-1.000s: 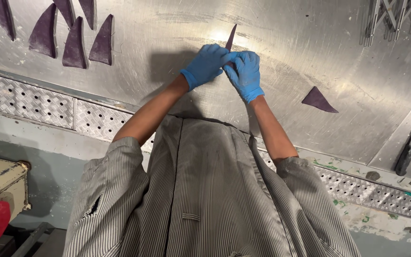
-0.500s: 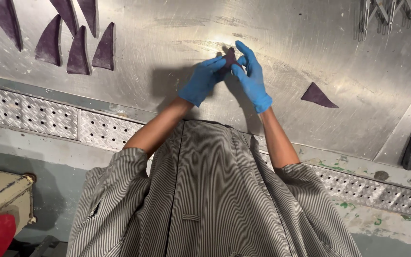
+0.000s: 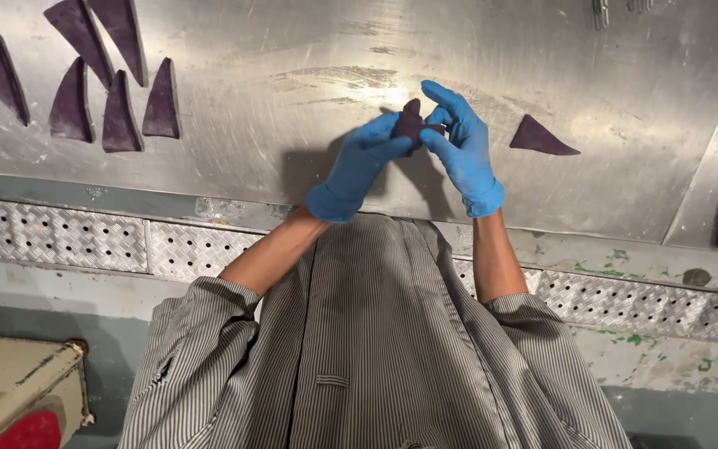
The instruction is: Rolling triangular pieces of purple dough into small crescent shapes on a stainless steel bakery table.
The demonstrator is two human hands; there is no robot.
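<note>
Head view — left hand (image 3: 365, 166) and right hand (image 3: 461, 141) half-hide a purple piece (image 3: 411, 123).

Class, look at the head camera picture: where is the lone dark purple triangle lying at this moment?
The lone dark purple triangle lies flat on the steel table, just right of the right hand, far from the group of triangles at upper left.

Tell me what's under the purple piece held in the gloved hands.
Bare steel table lies below the purple piece. Left hand and right hand cover its lower part and the spot directly beneath.

Single head cam, looks steeply down at steel table (image 3: 276, 100), close.
</note>
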